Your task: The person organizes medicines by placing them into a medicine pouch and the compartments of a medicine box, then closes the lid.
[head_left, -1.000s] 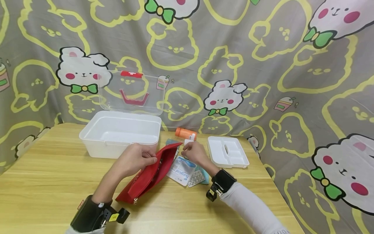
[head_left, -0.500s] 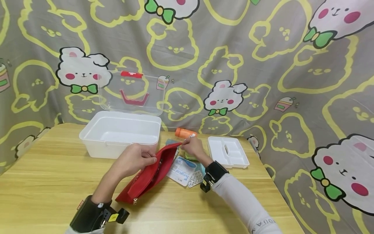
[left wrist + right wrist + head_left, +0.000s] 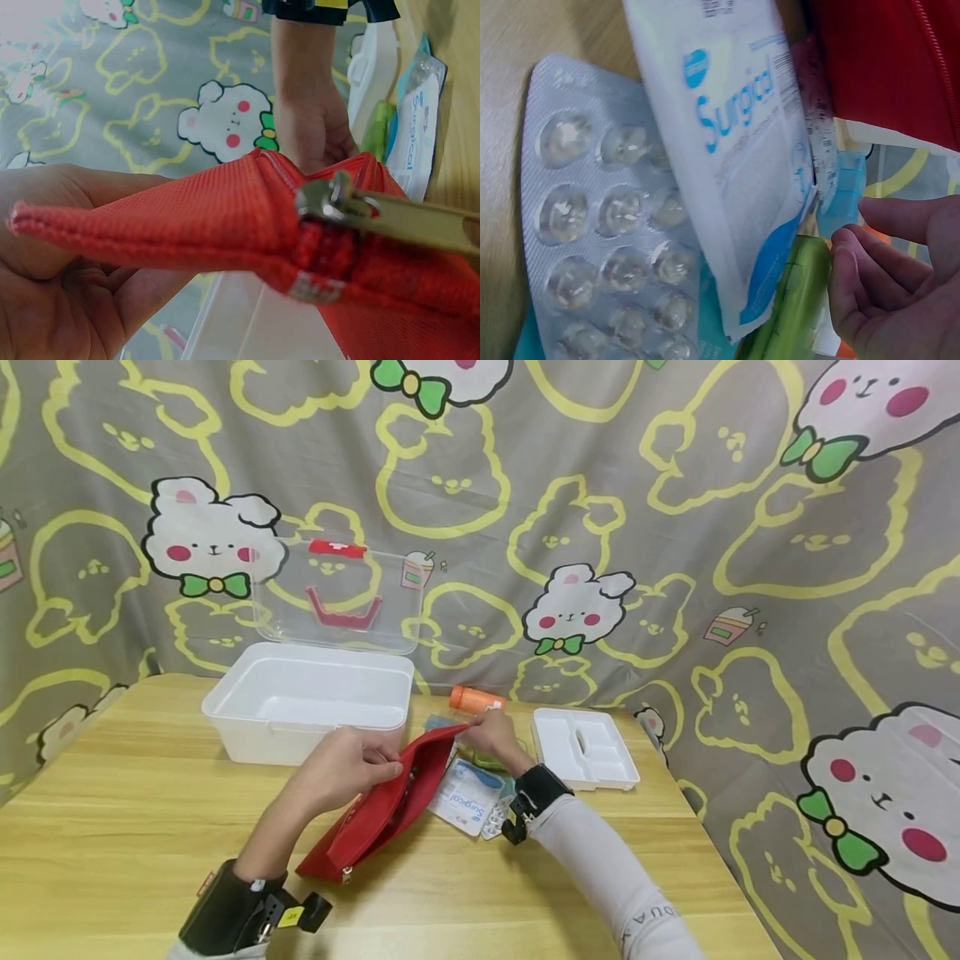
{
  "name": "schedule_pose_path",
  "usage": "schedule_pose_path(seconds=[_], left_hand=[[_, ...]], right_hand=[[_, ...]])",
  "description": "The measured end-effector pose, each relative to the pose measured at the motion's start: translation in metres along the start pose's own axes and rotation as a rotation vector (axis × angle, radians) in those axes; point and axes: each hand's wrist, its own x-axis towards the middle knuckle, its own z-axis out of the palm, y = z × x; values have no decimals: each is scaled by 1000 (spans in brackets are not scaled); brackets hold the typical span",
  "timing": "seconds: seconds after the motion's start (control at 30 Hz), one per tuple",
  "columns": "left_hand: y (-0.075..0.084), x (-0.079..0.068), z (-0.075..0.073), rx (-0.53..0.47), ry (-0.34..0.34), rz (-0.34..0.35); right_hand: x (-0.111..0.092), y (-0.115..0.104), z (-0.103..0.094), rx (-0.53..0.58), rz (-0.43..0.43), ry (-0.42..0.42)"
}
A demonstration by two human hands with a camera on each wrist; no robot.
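The left hand (image 3: 352,771) pinches the upper edge of a red zippered pouch (image 3: 375,818), which is tilted with its mouth agape. In the left wrist view, a metal zip pull (image 3: 337,199) hangs at its end. The right hand (image 3: 491,732) is beside the pouch's far end. In the right wrist view its fingers are loosely bent, with a gap between thumb and forefinger and nothing visible in it. Near those fingertips are a blue translucent case (image 3: 842,191) and a green case (image 3: 799,300). A "Surgical" packet (image 3: 467,797) and a blister pack (image 3: 600,217) lie close by.
A white box (image 3: 307,739) with its clear lid (image 3: 337,602) raised stands at the back left. An orange bottle (image 3: 476,699) lies behind the right hand. To the right is a white divided tray (image 3: 588,752). A patterned curtain hangs behind the wooden table (image 3: 150,852).
The right hand has moved left, toward the pouch's far end, and the green case has come into view under it. Left hand and pouch have stayed in place.
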Motion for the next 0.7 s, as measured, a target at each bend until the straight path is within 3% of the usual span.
schedule_pose_path(seconds=[0.13, 0.3, 0.7], left_hand=[[0, 0, 0, -5, -2, 3], [0, 0, 0, -12, -4, -7], [0, -1, 0, -7, -2, -8]], right_hand=[[4, 1, 5, -41, 7, -8], [2, -3, 9, -103, -49, -2], [2, -3, 18, -113, -68, 40]])
